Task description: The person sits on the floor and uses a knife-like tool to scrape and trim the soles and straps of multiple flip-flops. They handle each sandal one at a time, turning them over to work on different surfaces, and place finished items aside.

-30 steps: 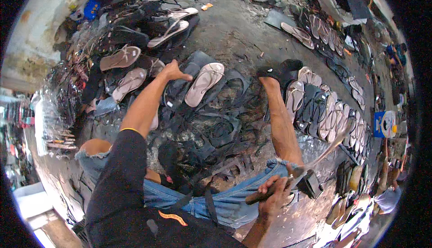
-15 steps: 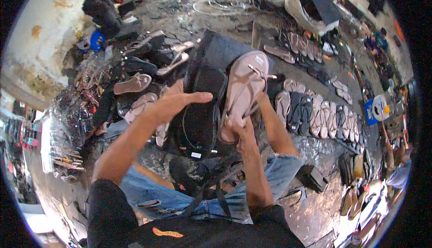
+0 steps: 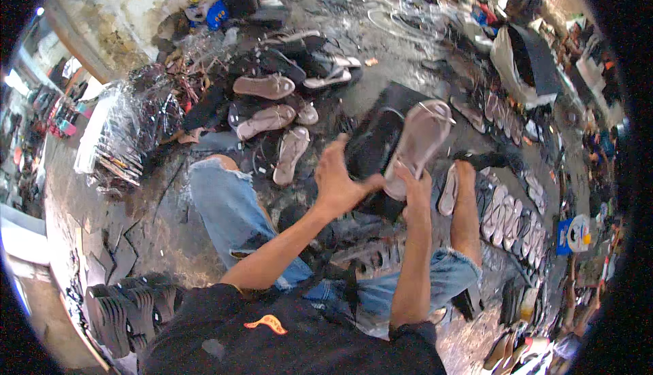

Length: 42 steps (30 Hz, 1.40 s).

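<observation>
My right hand (image 3: 415, 183) grips the heel end of a beige flip-flop sandal (image 3: 420, 142), holding it up over my knees with its strap side facing me. My left hand (image 3: 338, 179) is open beside it, fingers spread, thumb near the sandal's heel, in front of a black sole sheet (image 3: 373, 140). I sit on the ground with legs in torn blue jeans (image 3: 230, 210) stretched out.
More beige and black sandals (image 3: 266, 119) lie piled ahead on the wet concrete. A row of sandals (image 3: 503, 212) runs along the right. Clear plastic bundles (image 3: 126, 137) sit at left, stacked black soles (image 3: 126, 310) at lower left. A white bag (image 3: 507, 55) stands at upper right.
My right hand let go of a tool by my hip and took up the beige sandal. My left hand came off the pile and now hovers open beside the sandal.
</observation>
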Each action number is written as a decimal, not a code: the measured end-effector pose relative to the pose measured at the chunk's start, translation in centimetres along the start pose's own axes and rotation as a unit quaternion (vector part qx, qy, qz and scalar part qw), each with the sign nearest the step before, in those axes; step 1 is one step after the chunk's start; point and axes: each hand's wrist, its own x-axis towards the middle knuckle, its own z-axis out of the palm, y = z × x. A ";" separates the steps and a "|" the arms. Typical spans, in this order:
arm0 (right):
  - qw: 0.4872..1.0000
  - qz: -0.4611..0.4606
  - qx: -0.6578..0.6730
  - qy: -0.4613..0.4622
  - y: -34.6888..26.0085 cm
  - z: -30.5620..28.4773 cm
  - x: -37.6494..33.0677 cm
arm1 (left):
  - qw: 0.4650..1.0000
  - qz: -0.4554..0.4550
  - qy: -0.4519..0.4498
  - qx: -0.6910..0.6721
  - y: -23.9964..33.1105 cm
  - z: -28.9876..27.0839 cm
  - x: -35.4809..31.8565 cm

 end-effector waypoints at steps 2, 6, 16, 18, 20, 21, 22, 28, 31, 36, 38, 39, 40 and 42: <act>0.999 0.013 -0.027 -0.045 2.1 1.1 0.6 | 0.994 -0.085 0.044 -0.058 -5.1 2.7 -0.4; 0.996 0.081 0.006 -0.040 8.6 -1.2 2.8 | 0.972 -0.215 0.038 -0.090 -7.5 6.3 -4.4; 0.959 0.221 -0.066 -0.163 14.4 -9.0 6.3 | 0.931 -0.244 -0.197 -0.185 -9.1 9.5 -3.0; 0.972 0.217 -0.066 -0.067 15.1 -8.5 7.1 | 0.869 -0.309 -0.231 -0.309 -9.0 10.8 -3.2; 0.960 0.251 -0.123 -0.004 15.6 -9.7 7.2 | 0.806 -0.448 -0.199 -0.333 -9.6 11.2 -1.9; 0.962 0.245 -0.118 0.035 15.5 -10.0 6.1 | 0.767 -0.517 -0.175 -0.337 -10.2 10.8 -1.2; 0.962 0.236 -0.115 0.070 14.6 -9.9 3.8 | 0.753 -0.541 -0.166 -0.337 -11.2 10.5 -0.9; 0.958 0.078 -0.277 -0.022 4.7 -7.3 -9.6 | 0.668 -0.581 -0.202 -0.419 -9.2 7.9 1.0; 0.920 0.148 -0.357 -0.069 4.6 -6.6 -12.6 | 0.664 -0.576 -0.198 -0.434 -9.6 7.9 1.4; 0.894 0.188 -0.397 -0.090 5.7 -6.1 -11.3 | 0.663 -0.570 -0.200 -0.442 -8.6 7.7 1.4; 0.882 0.184 -0.421 -0.109 6.7 -6.0 -9.1 | 0.668 -0.564 -0.214 -0.436 -9.7 7.5 0.9; 0.885 0.170 -0.419 -0.113 7.3 -5.9 -8.1 | 0.668 -0.562 -0.223 -0.434 -10.1 7.5 0.7; 0.888 0.155 -0.417 -0.116 8.0 -5.9 -6.9 | 0.668 -0.566 -0.216 -0.432 -9.6 7.5 0.8; 0.888 0.163 -0.409 -0.132 8.8 -5.7 -4.4 | 0.671 -0.572 -0.201 -0.427 -8.4 7.6 1.0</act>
